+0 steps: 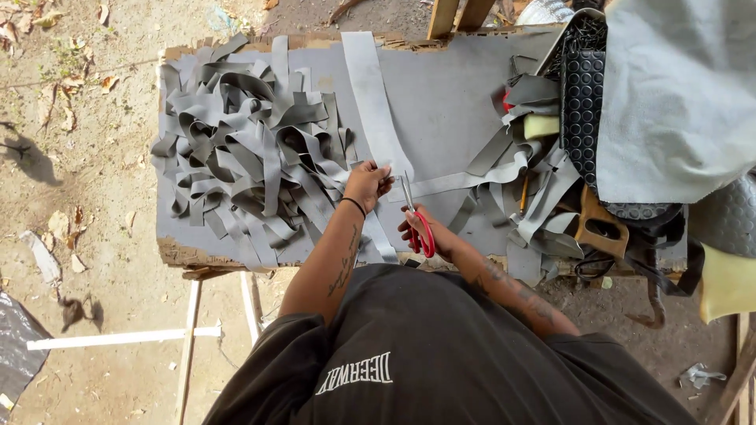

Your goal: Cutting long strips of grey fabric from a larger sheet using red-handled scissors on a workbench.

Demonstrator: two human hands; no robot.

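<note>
My left hand (366, 182) pinches a long grey strip (376, 106) of flat material that runs up the grey table top (441, 102). My right hand (425, 232) grips red-handled scissors (417, 224) with the blades pointing up at the strip, just right of my left fingers. A second grey strip (465, 179) runs off to the right from the blades. A black band circles my left wrist.
A big heap of cut grey strips (244, 149) covers the table's left half. At the right lie more strips, a black studded mat (584, 102), a grey cloth (677, 94), a brown wooden handle (602, 224) and yellow foam (724, 283). Dirt ground with dry leaves surrounds the table.
</note>
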